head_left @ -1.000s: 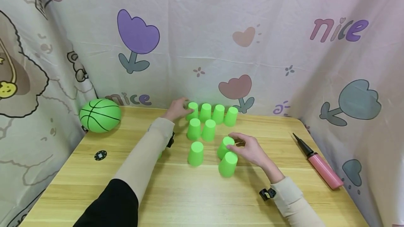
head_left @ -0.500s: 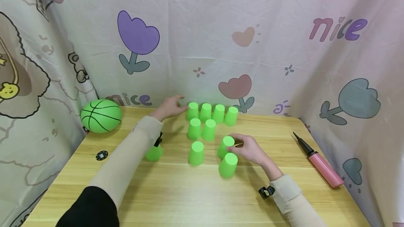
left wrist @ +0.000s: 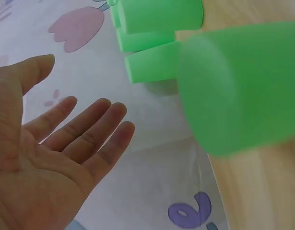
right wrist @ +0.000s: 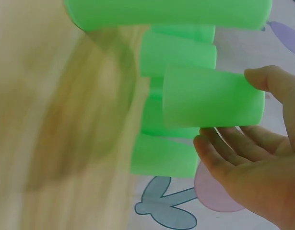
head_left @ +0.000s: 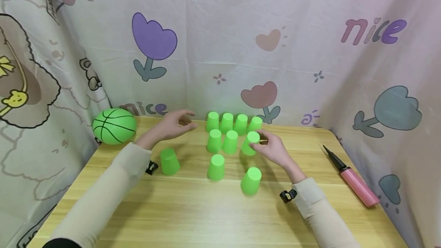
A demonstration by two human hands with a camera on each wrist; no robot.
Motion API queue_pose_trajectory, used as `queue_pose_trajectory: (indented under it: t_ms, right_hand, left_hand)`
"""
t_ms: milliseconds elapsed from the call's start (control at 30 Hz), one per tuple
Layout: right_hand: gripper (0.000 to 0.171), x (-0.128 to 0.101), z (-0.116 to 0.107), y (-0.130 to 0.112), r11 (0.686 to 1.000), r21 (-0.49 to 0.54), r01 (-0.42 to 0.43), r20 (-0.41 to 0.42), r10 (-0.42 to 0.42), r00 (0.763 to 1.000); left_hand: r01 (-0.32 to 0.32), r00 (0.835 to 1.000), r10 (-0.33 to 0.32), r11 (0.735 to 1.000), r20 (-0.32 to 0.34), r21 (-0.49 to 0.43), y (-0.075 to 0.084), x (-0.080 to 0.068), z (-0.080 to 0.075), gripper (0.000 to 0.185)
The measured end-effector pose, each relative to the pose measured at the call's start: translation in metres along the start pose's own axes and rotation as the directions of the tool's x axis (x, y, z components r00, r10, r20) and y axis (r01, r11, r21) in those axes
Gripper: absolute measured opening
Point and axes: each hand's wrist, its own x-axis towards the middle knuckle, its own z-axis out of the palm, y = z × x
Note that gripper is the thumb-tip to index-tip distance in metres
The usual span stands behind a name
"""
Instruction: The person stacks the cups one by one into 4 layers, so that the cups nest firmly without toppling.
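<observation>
My right hand (head_left: pixel 274 149) holds an upside-down green plastic cup (head_left: pixel 250 143) between thumb and fingers, at the right end of the second row. In the right wrist view the thumb lies on one side of this held cup (right wrist: pixel 214 97) and the fingers on the other. My left hand (head_left: pixel 171 125) is in the air left of the back row, fingers relaxed and apart, with nothing in it. A lone green cup (head_left: pixel 169 162) stands below that hand. Two second-row cups (head_left: pixel 230 142) stand beside the held one, and a four-strong back row is best called several cups (head_left: pixel 227 123).
Nearer the front stand two more cups, a middle cup (head_left: pixel 216 167) and a right cup (head_left: pixel 251 181). A green ball (head_left: pixel 114 126) with black lines sits at the table's (head_left: pixel 193 217) back left corner. A pink hand pump (head_left: pixel 358 185) lies near the right edge. A patterned curtain (head_left: pixel 213 41) hangs behind.
My right hand has carried its cup back from beside the front right cup to the second row. My left hand has let go of the back-left cup and moved left, uncovering the lone cup.
</observation>
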Motion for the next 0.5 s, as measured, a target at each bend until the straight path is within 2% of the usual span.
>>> queue_pose_trajectory:
  t_ms: [267,500]
  right_hand:
    - [0.055,0.029,-0.015,-0.003,1.0,0.005,-0.022,-0.074,0.023,0.997]
    - [0.051,0.054,-0.025,-0.003,1.0,-0.007,-0.013,-0.124,0.012,0.992]
  left_hand:
    - [-0.002,0.999,0.001,1.0,-0.034,-0.021,-0.011,-0.041,-0.011,0.057]
    - [0.009,0.999,-0.009,1.0,-0.039,-0.012,-0.02,-0.065,-0.003,0.057]
